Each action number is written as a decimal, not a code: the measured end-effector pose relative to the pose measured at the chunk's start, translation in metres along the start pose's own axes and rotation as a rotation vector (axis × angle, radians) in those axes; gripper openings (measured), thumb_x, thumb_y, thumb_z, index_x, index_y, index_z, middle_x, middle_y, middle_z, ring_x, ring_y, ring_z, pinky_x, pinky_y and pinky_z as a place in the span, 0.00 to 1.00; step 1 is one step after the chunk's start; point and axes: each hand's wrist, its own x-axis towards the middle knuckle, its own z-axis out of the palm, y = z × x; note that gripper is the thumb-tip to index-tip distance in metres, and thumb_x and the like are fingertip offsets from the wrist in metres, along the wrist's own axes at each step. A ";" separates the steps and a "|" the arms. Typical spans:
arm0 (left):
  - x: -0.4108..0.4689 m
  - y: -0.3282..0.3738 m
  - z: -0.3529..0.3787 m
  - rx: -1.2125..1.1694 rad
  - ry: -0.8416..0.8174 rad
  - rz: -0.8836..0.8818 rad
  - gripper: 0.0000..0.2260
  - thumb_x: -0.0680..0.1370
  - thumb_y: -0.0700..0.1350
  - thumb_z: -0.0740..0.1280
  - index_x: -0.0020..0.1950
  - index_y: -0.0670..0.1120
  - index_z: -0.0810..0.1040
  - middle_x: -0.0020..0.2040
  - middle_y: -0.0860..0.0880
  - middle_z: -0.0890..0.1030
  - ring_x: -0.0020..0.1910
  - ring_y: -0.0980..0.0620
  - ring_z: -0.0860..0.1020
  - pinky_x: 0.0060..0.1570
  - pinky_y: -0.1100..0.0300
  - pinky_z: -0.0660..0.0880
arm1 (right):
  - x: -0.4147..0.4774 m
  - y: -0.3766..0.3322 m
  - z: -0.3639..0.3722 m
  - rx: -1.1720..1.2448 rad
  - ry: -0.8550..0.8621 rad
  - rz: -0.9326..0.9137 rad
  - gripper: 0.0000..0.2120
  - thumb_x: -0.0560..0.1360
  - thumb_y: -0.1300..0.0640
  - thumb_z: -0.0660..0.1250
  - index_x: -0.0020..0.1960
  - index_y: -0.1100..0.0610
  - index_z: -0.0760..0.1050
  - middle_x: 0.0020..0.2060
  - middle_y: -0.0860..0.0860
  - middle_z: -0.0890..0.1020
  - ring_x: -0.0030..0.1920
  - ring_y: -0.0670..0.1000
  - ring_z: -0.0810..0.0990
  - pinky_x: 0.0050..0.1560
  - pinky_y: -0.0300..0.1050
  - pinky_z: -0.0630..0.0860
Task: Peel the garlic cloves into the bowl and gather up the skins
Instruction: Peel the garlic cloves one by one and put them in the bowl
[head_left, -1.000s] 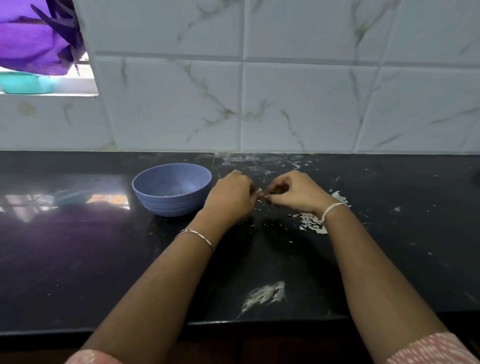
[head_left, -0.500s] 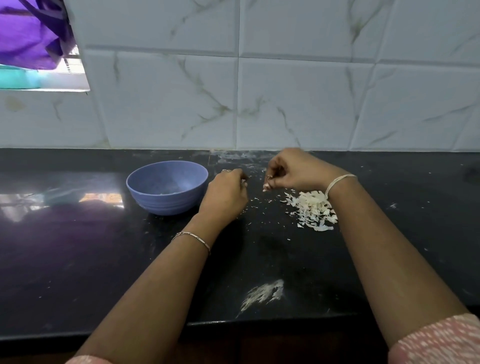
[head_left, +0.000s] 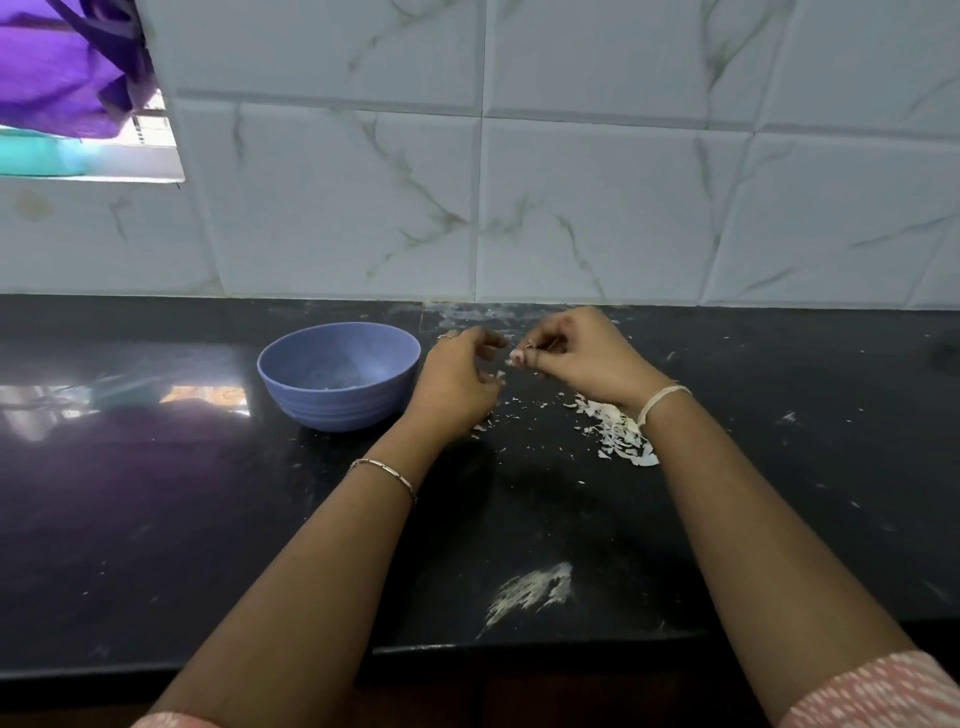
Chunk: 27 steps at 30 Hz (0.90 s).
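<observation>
A blue ribbed bowl (head_left: 337, 376) stands on the black counter (head_left: 156, 519), left of my hands. My left hand (head_left: 457, 387) hovers just right of the bowl, fingers curled; whether a clove is inside them is hidden. My right hand (head_left: 582, 356) is a little apart from it, thumb and forefinger pinched on what looks like a small bit of garlic skin. A pile of pale garlic skins (head_left: 618, 431) lies under my right wrist, and small skin flakes (head_left: 511, 405) are scattered between the hands.
A white smear (head_left: 530, 592) marks the counter near its front edge. The marble-tiled wall (head_left: 571, 208) rises close behind the hands. A window opening with purple cloth (head_left: 67, 78) is at the upper left.
My hands were together, parted with the right hand lifting back, and have come closer again. The right wrist has moved back over part of the skin pile.
</observation>
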 end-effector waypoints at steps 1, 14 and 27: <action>0.000 0.001 0.000 -0.105 -0.020 -0.015 0.18 0.73 0.37 0.73 0.61 0.47 0.77 0.53 0.50 0.79 0.37 0.57 0.77 0.42 0.64 0.75 | -0.002 0.006 0.004 0.205 0.054 0.066 0.04 0.74 0.57 0.73 0.43 0.58 0.81 0.32 0.47 0.80 0.30 0.40 0.76 0.34 0.31 0.70; 0.000 0.008 0.005 -0.616 0.116 -0.125 0.07 0.77 0.38 0.71 0.43 0.49 0.78 0.41 0.48 0.81 0.39 0.50 0.82 0.36 0.57 0.81 | -0.005 0.011 0.021 0.561 0.247 0.273 0.06 0.75 0.56 0.72 0.41 0.56 0.79 0.33 0.50 0.78 0.31 0.45 0.71 0.27 0.32 0.69; -0.004 0.002 0.005 -0.302 0.085 -0.094 0.05 0.75 0.40 0.73 0.50 0.46 0.81 0.38 0.49 0.82 0.31 0.52 0.81 0.34 0.60 0.81 | -0.004 0.012 0.032 0.613 0.214 0.262 0.08 0.74 0.59 0.73 0.36 0.56 0.81 0.34 0.52 0.82 0.35 0.46 0.77 0.33 0.33 0.73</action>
